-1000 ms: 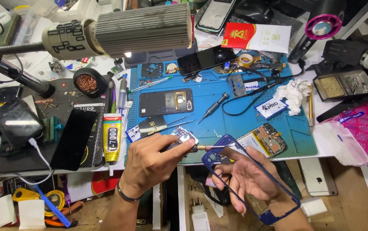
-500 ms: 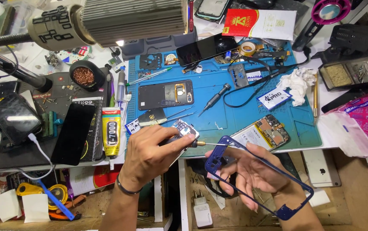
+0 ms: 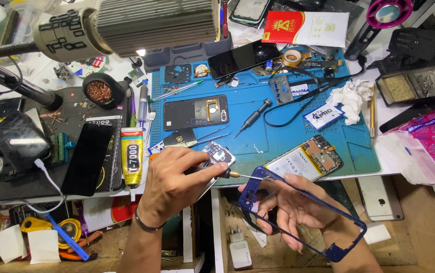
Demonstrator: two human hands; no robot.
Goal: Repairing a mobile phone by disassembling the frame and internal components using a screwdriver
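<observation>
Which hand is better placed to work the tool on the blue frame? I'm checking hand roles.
The left hand: it grips the thin tool, tip at the blue frame. The right hand is occupied holding that frame.

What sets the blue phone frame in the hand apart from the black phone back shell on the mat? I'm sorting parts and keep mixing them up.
The blue phone frame is an open rim you can see the right hand through; the black phone back shell is a closed panel. The frame is held off the bench at a slant, while the shell lies flat on the blue work mat. Both are long rounded rectangles.
</observation>
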